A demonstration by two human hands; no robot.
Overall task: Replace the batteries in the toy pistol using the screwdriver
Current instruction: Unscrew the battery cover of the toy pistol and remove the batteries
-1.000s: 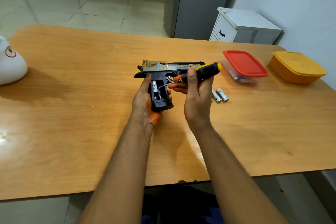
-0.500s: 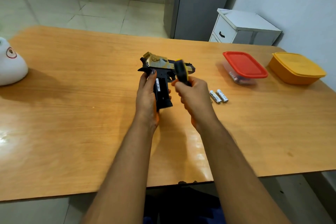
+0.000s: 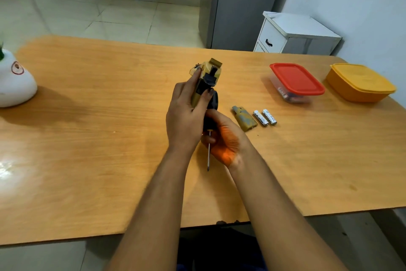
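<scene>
On the counter (image 3: pixel 87 149), your left hand (image 3: pixel 184 114) grips the toy pistol (image 3: pixel 206 79) upright, so its grip faces your right hand (image 3: pixel 224 138), which holds the screwdriver (image 3: pixel 208 152) tip-back. Cover (image 3: pixel 244 118) and two batteries (image 3: pixel 264 117) wait just beside.

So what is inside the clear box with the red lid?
Through the clear wall of the box, under its red lid, some small dark and light items lie at the bottom; they are too blurred to name. The lid covers the rest.

Left grip (image 3: pixel 186 114) curled, fingers raised; right grip (image 3: pixel 222 136) palm-up, curled beneath it; forearms converge.
</scene>
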